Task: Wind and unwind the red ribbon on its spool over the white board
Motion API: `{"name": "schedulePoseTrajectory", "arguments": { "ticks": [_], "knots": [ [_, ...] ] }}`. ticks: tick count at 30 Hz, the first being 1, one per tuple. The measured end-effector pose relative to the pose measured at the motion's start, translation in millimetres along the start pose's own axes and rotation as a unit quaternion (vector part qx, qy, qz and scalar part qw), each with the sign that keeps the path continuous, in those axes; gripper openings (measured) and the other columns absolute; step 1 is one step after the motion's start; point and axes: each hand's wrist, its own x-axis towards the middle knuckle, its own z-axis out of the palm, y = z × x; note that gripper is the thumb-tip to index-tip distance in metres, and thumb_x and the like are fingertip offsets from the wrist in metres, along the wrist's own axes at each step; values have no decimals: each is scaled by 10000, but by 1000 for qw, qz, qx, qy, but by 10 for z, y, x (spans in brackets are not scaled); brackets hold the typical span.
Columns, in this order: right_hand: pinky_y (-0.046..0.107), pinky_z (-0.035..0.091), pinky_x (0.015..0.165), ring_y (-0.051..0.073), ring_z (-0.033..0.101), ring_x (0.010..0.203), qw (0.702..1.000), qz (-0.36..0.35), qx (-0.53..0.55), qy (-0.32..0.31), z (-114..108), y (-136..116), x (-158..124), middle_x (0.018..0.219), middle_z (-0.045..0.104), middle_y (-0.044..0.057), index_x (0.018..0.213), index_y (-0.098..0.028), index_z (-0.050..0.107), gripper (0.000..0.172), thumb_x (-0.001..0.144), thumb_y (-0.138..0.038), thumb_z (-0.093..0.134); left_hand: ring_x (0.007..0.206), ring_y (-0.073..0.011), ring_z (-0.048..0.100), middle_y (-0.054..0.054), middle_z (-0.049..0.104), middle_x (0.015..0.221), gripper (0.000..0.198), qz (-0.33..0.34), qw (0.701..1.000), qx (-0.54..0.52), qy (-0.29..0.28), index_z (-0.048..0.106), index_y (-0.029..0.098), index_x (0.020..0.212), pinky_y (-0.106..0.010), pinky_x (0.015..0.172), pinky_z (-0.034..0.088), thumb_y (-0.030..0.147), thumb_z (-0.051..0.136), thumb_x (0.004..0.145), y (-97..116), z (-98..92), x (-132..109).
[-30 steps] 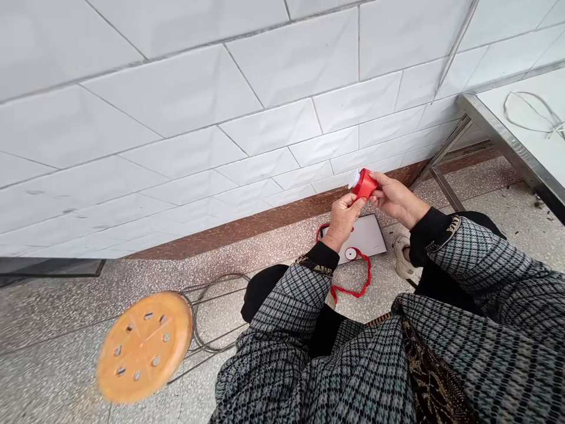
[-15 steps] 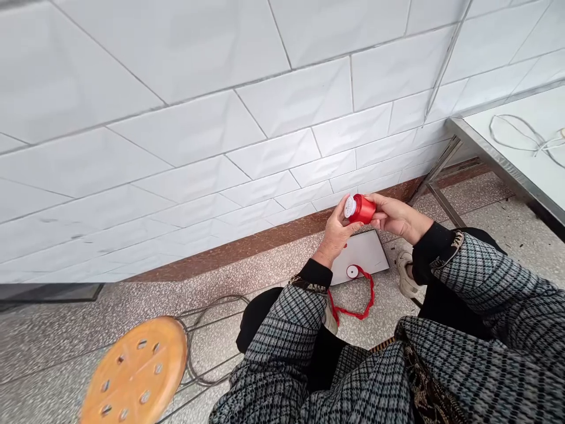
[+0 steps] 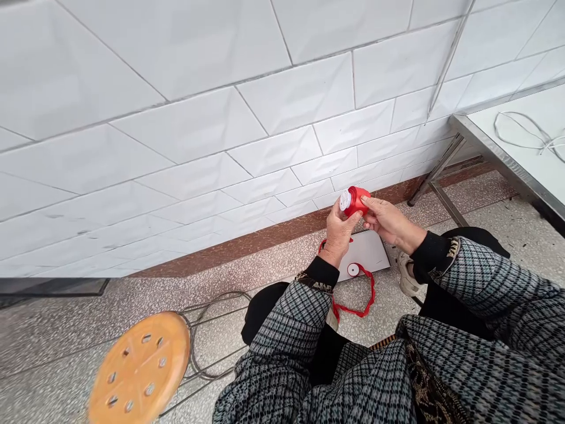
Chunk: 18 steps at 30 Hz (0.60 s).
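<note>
A spool of red ribbon (image 3: pixel 359 199) with white round ends is held in front of me, above the floor near the wall. My left hand (image 3: pixel 339 229) is closed round its left, white-capped end. On the spool's right side, the thumb and fingers of my right hand (image 3: pixel 388 221) pinch at the red ribbon. Below lies a flat whitish panel (image 3: pixel 368 250) with a dark edge. A small white disc with a red rim (image 3: pixel 353 270) rests on it, and a loose twisted length of red ribbon (image 3: pixel 369 297) trails from there onto the floor.
An orange round stool (image 3: pixel 141 368) with holes in its seat and thin metal legs lies on its side at lower left. At right stands a metal-framed table (image 3: pixel 485 141) bearing a white cable (image 3: pixel 545 141). The white tiled wall (image 3: pixel 198 129) rises ahead.
The spool has shifted slightly left and turned a little in my hands. My right thumb has moved onto the ribbon's near side. The view has shifted slightly.
</note>
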Motion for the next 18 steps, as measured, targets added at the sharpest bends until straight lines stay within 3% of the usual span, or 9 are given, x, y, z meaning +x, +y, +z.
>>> {"name": "schedulePoseTrajectory", "arguments": {
  "ticks": [5,8,11,13,18],
  "knots": [
    [141,423,447,58,433,450,996,-12,31,78,30,-76,41,531,525,-44,758,-154,630,269,1022,-170,681,832,-162,688,-80,776,1115,619,-24,999,-5,45,664,237,1254,-297,722,549,535,899,764,-19,80,-21],
    [143,413,423,48,341,393,992,3,60,110,19,-187,83,485,424,-82,743,-175,573,318,1053,-142,638,642,-103,572,-12,715,830,461,-28,996,-8,79,674,204,977,-236,576,438,552,888,763,-15,115,-60],
    [135,387,389,41,301,377,988,25,85,128,2,-227,115,502,446,-79,765,-182,549,321,1079,-139,597,495,-81,421,58,538,580,452,-55,997,-34,38,673,194,839,-230,474,302,602,855,772,-1,137,-110],
    [127,386,379,46,356,393,987,32,90,129,-14,-219,134,551,534,-45,790,-179,562,304,1091,-143,571,472,-76,371,62,517,569,444,-62,997,-49,12,709,189,831,-239,459,266,605,850,768,5,141,-130],
    [130,400,381,54,386,402,989,27,69,129,-49,-188,162,566,558,-32,796,-174,583,296,1090,-146,574,731,-121,555,-6,671,787,258,23,999,6,45,781,187,761,-265,684,456,429,870,759,25,106,-98]
  ]
}}
